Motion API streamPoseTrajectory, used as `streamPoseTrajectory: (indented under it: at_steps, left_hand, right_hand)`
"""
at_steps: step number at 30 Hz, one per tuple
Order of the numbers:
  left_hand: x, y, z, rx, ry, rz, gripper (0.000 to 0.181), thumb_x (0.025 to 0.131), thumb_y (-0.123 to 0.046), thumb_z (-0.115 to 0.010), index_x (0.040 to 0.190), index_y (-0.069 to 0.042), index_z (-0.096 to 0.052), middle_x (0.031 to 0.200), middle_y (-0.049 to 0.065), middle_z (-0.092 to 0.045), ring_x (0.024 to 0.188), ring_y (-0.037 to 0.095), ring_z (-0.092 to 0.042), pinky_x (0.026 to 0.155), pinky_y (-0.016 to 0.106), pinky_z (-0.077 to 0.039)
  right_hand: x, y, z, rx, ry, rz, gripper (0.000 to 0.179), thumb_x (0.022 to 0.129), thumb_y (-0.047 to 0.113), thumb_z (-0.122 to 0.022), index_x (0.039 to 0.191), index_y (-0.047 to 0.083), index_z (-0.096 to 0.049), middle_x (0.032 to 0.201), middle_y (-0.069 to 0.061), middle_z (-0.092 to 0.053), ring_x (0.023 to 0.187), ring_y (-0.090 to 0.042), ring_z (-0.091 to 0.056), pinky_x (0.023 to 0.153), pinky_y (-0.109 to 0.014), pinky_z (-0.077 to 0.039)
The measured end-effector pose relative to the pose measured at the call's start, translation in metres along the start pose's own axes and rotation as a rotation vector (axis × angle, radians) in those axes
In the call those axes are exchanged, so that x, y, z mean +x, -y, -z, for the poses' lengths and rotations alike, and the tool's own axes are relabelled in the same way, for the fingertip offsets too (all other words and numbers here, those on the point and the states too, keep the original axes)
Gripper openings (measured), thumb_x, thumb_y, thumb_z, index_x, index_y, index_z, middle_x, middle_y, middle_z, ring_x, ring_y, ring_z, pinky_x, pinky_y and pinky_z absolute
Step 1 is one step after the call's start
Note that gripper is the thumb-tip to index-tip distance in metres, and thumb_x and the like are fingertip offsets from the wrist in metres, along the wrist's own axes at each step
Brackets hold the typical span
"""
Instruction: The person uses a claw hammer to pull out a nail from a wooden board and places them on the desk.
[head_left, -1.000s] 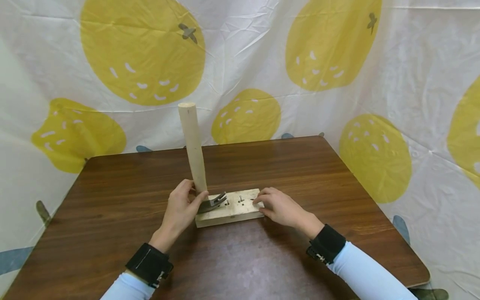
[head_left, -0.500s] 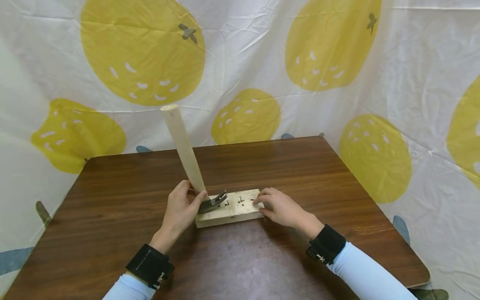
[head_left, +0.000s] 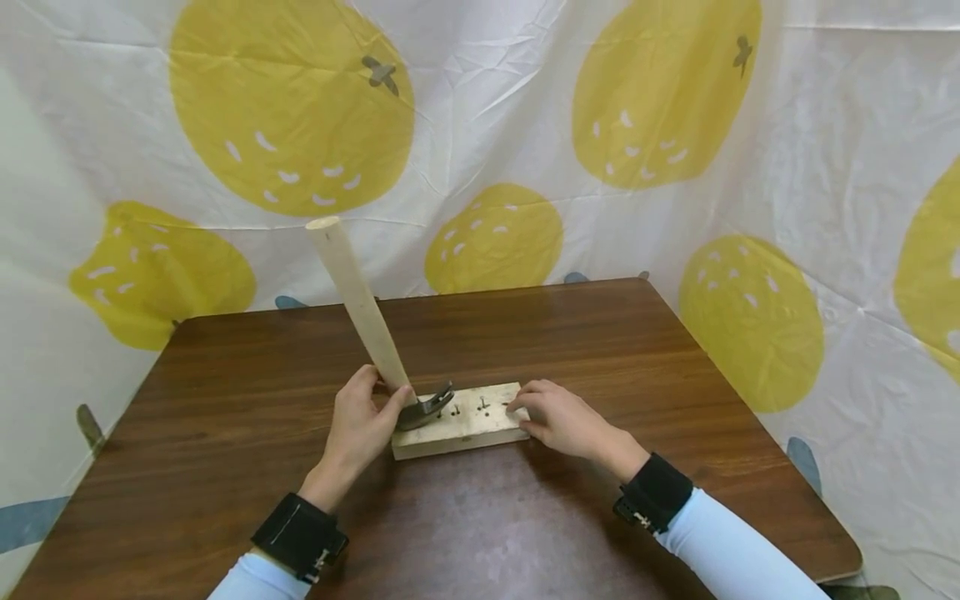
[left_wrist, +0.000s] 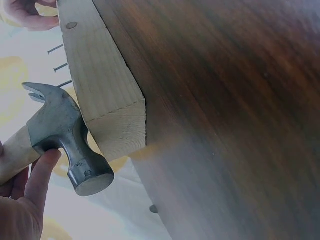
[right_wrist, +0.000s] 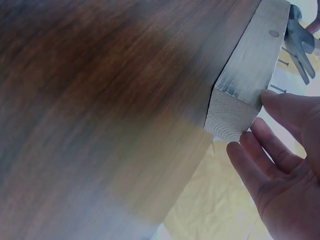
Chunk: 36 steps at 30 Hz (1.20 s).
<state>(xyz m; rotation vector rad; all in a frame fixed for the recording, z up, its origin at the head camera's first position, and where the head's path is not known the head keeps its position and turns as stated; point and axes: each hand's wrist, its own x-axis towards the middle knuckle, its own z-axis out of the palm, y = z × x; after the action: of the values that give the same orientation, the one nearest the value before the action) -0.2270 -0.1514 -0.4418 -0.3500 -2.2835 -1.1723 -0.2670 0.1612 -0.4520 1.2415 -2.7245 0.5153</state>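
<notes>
The left hand (head_left: 362, 421) grasps the hammer (left_wrist: 57, 117) where the handle meets the head, thumb and fingers closed on either side of the shaft. The right hand (head_left: 561, 419) has its fingers loosely bent and slightly spread over the right end of the wooden block (head_left: 462, 440), holding it lightly, the thumb on the upper front edge. The hammer's head sits over the block's left end, claw toward the right, handle slanting upward to the left; I cannot tell whether metal touches wood. The head is smooth dark grey steel with a round striking face and a split, curved claw; the handle is pale, plain wood, thick and rounded. The block is a pale, squared length with curved growth rings on its end grain and a round knot in its front face. Thin nails (left_wrist: 61, 67) stand in its top. The bench (head_left: 480, 533) beneath has a glossy, dark brown, streaked surface.
</notes>
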Motion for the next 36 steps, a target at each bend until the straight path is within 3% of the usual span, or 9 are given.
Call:
streamPoseTrajectory:
  at_steps: [9, 17, 22, 36]
  left_hand:
    - [0.0, 0.003, 0.002, -0.033, -0.02, 0.012, 0.017, 0.086, -0.004, -0.076, 0.097, -0.004, -0.063, 0.091, 0.002, -0.06, 0.088, 0.022, -0.065, 0.073, 0.036, -0.05]
    - [-0.001, 0.005, 0.003, -0.074, -0.024, 0.052, 0.015, 0.089, -0.006, -0.074, 0.099, -0.005, -0.063, 0.092, 0.002, -0.061, 0.088, 0.022, -0.065, 0.061, 0.024, -0.05]
    - [-0.002, 0.005, 0.004, -0.108, -0.017, 0.08, 0.015, 0.091, -0.007, -0.072, 0.102, -0.004, -0.062, 0.094, 0.004, -0.061, 0.087, 0.024, -0.065, 0.058, 0.024, -0.051]
    - [-0.004, 0.004, 0.004, -0.07, -0.03, 0.105, 0.015, 0.09, -0.009, -0.073, 0.101, -0.005, -0.063, 0.093, 0.003, -0.062, 0.085, 0.021, -0.065, 0.061, 0.023, -0.049]
  right_hand:
    - [0.001, 0.001, 0.001, 0.034, -0.049, 0.029, 0.022, 0.093, 0.015, -0.071, 0.115, 0.012, -0.069, 0.111, 0.001, -0.059, 0.102, -0.015, -0.058, 0.083, -0.027, -0.046]
    - [0.005, 0.0, -0.003, 0.07, -0.128, 0.064, 0.02, 0.093, 0.013, -0.07, 0.112, 0.01, -0.07, 0.107, 0.001, -0.06, 0.099, -0.015, -0.057, 0.08, -0.025, -0.046]
    - [0.007, 0.002, -0.003, 0.084, -0.176, 0.084, 0.02, 0.092, 0.009, -0.07, 0.112, 0.009, -0.069, 0.108, 0.0, -0.061, 0.097, -0.015, -0.058, 0.08, -0.025, -0.046]
    - [0.013, 0.006, -0.005, 0.194, -0.316, 0.149, 0.041, 0.09, -0.004, -0.064, 0.13, 0.003, -0.057, 0.104, -0.006, -0.064, 0.097, -0.017, -0.063, 0.076, -0.036, -0.051]
